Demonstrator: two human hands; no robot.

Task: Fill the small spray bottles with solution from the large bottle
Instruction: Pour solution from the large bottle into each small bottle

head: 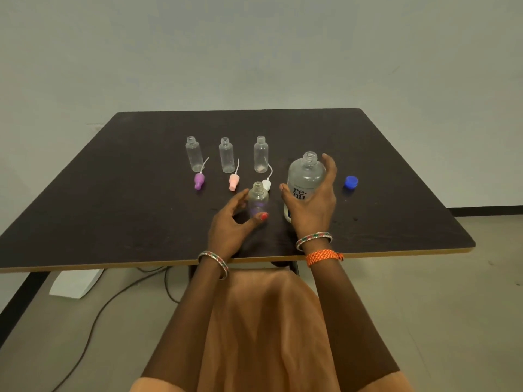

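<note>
**Both hands at the uncapped bottles**

The left hand (230, 222) is cupped around the nearest small bottle (258, 200), thumb at its lower front and fingers behind; whether they actually press the plastic cannot be told. The right hand (311, 199) is spread wide around the large bottle (304, 182) (its cap off), fingers along the far side, thumb toward the label; firm contact is unclear. Both bottles stand upright on the dark table (396, 171). Behind them three more small bottles (226, 155) stand open in a row, with a purple sprayer (199, 181), pink sprayer (234, 181) and white sprayer (266, 183) lying in front. A blue cap (351, 182) lies to the right.
</note>
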